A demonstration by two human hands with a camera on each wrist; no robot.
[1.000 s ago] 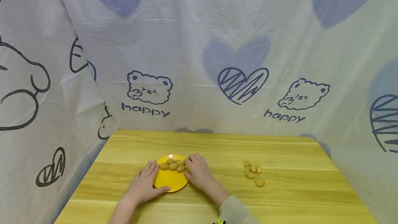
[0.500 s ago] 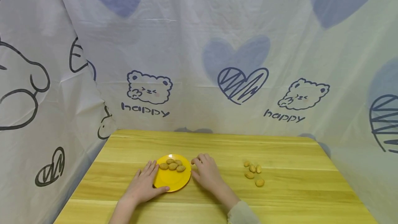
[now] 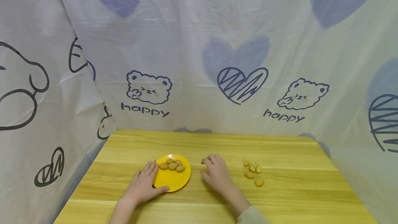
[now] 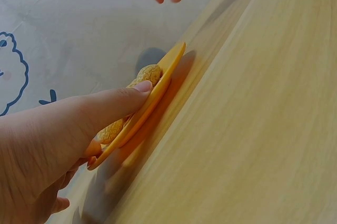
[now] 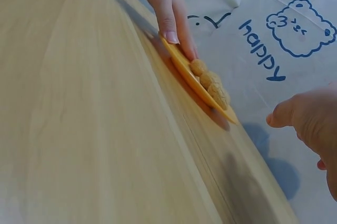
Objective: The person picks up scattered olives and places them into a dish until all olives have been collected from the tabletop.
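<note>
A round yellow plate (image 3: 172,182) lies on the table, bearing several tan peanuts in the shell (image 3: 172,166) toward its far side. My left hand (image 3: 140,184) rests at the plate's left side, fingers straight along the rim and thumb over its near edge. In the left wrist view, the thumb (image 4: 124,100) lies across the rim beside the peanuts (image 4: 149,74). To the right of the plate, apart from it, is my right hand (image 3: 217,174) with fingers loosely bent. Nothing shows between its thumb and fingers.
Several more peanuts (image 3: 252,168) lie loose on the wooden table (image 3: 289,196), to the right of my right hand. A white cloth (image 3: 192,113) printed with hearts and bears hangs behind the table and along its sides.
My right hand has drawn back from the plate's right rim and moved rightward toward the loose peanuts. The left hand, plate and peanuts have stayed in place.
</note>
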